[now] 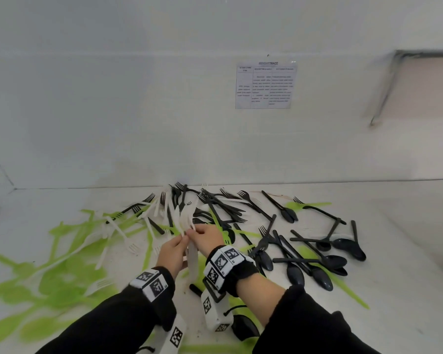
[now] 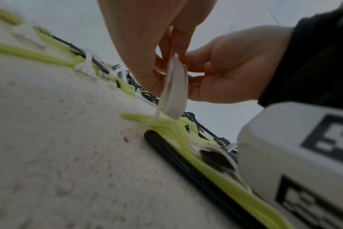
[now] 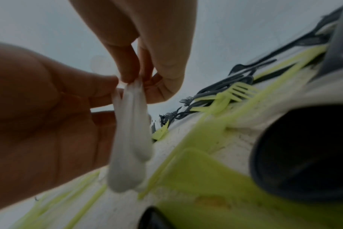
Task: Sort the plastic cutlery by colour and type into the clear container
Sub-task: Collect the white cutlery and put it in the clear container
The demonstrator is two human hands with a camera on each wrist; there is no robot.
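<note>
White tabletop (image 1: 384, 290), backed by a pale wall carrying a printed sheet (image 1: 265, 85), is strewn with loose cutlery, and no clear container shows in any view, so nothing can be counted as sorted into it yet. Both hands meet over the middle of the heap: the left hand (image 1: 172, 251) and the right hand (image 1: 207, 237) each pinch the same small bundle of white cutlery (image 1: 183, 221) between thumb and curled fingertips, the pieces held upright with their lower ends hanging just above the surface in the wrist views. They look like white knives or spoons; blur keeps me from saying which. My reading is that white pieces of one type are being gathered into a bunch before going to the container, an early stage. Left of the grip lie green pieces (image 1: 62, 277) with a few white forks (image 1: 128, 241) among them; beyond and to the right of it sit black forks (image 1: 215, 200) and black spoons (image 1: 317, 267), mixed and overlapping. Nearly the whole job appears to remain: greens, blacks and the stray whites all unsorted.
</note>
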